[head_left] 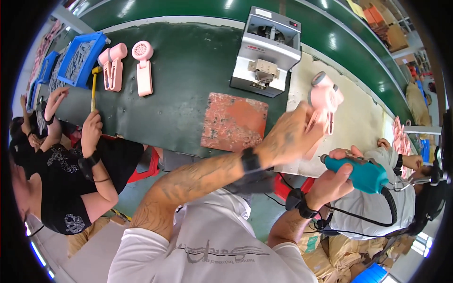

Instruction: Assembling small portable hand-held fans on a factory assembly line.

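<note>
My left hand [291,134], blurred by motion, reaches across to the right with its fingers closed round the lower part of a pink handheld fan [324,100]. Its round head and grey-rimmed end point away from me; the fingers partly hide the handle. My right hand [332,181] grips a teal electric screwdriver [361,173], its tip pointing left, just below the fan. A black coiled cord runs from the tool's rear end. Left of my left hand lies a worn reddish square board [234,121] on the green tabletop.
A grey-and-white machine [266,52] stands behind the board. Two pink fans, one folded [112,68] and one opened out [143,68], lie at the far left near a blue tray [81,59] of grey parts. A co-worker's hand [91,128] there holds a yellow-handled hammer [94,87]. Another person sits right.
</note>
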The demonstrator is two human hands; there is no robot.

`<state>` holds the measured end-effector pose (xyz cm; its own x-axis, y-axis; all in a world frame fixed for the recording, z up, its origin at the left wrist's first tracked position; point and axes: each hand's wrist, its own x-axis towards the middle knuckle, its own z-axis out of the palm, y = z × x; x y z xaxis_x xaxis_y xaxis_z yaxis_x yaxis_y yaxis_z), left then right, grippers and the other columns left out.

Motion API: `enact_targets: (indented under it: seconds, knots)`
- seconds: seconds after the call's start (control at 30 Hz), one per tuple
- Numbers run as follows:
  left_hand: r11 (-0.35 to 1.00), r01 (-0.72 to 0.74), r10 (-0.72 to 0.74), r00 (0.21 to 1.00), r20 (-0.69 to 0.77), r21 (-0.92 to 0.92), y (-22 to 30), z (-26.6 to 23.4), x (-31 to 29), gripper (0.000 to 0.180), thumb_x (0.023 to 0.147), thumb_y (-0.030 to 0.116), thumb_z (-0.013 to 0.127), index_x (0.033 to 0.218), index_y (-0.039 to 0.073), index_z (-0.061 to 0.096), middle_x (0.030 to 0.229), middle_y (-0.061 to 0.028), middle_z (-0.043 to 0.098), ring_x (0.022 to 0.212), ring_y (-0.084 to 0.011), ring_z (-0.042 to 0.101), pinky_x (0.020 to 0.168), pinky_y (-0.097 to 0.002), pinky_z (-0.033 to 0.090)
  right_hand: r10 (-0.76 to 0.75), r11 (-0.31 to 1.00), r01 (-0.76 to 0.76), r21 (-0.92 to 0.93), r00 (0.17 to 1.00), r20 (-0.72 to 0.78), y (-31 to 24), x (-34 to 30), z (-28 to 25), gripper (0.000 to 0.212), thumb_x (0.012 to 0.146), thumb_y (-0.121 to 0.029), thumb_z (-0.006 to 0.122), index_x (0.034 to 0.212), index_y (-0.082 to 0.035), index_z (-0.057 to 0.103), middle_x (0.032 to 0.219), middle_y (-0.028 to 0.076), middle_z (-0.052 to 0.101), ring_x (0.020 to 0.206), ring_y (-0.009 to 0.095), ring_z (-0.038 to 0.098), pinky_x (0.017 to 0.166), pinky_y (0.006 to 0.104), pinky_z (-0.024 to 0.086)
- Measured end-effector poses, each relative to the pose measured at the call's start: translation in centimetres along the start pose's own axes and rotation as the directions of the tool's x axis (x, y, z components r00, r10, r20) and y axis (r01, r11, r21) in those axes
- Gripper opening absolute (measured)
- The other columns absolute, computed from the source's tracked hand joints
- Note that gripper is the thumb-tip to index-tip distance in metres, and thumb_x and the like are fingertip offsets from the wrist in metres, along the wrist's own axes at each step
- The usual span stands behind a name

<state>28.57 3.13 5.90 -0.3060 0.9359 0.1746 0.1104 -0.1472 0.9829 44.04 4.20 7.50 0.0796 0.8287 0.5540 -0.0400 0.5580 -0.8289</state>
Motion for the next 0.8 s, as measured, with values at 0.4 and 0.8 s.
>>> enact_targets:
  seconds: [0.4, 0.8]
  knots:
    - [0.57, 0.426, -0.418, 0.887, 0.199, -0.702, 0.3, -10.3, -12.1, 0.031, 0.111, 0.019, 0.044, 0.136, 0.001, 0.041, 0.132, -0.0206, 0.062, 0.106, -0.0273, 0.07, 0.093, -0.0395, 0.059, 0.157, 0.986, -0.168, 0.004, 0.929, 0.335, 2.4, 2.2, 7.8, 0.051, 0.102, -0.01, 0.064, 0.146, 0.005, 0.045, 0.127, 0.014, 0.066, 0.119, 0.021, 0.061, 0.1, 0.0354, 0.05]
    - [0.247, 0.456, -0.454, 0.834, 0.314, -0.855, -0.6, -9.6, -14.6, 0.046, 0.11, 0.025, 0.048, 0.148, 0.002, 0.04, 0.144, -0.021, 0.054, 0.128, -0.0334, 0.059, 0.111, -0.0467, 0.047, 0.201, 0.977, -0.141, -0.161, 0.86, 0.469, 3.3, 4.2, 12.2, 0.045, 0.102, -0.011, 0.065, 0.142, 0.003, 0.048, 0.135, 0.014, 0.062, 0.12, 0.021, 0.063, 0.102, 0.0359, 0.05]
